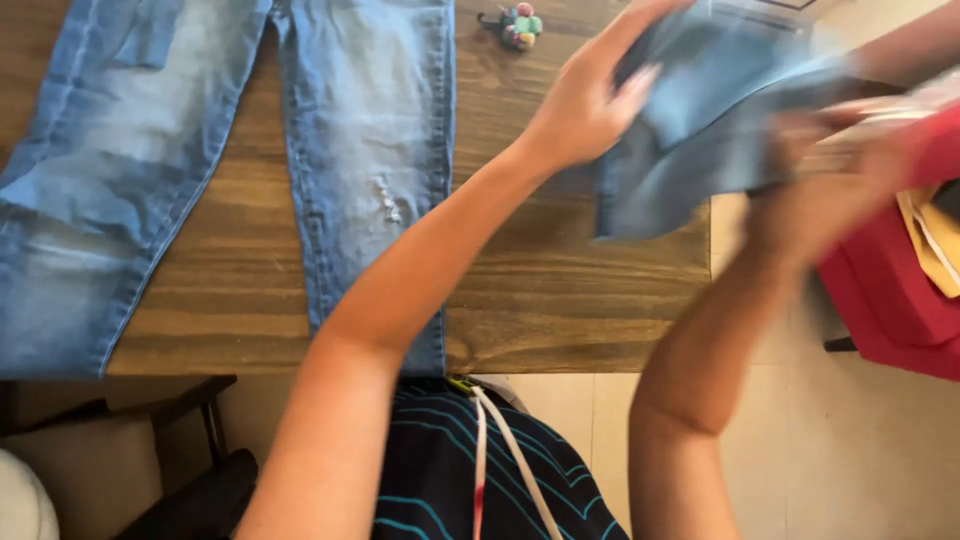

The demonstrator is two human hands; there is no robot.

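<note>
Blue denim is hanging between both hands: a loose piece of cloth [700,130] is being lifted over the right end of the wooden table [540,290]. The left hand [585,105] is pinching its upper edge with the fingers spread. The right hand [830,180] is blurred, so I cannot tell how it is gripping. The cloth could slip from that thin pinch and be dropping off the table edge. The jeans [365,130] are lying flat nearby and could get dragged.
</note>
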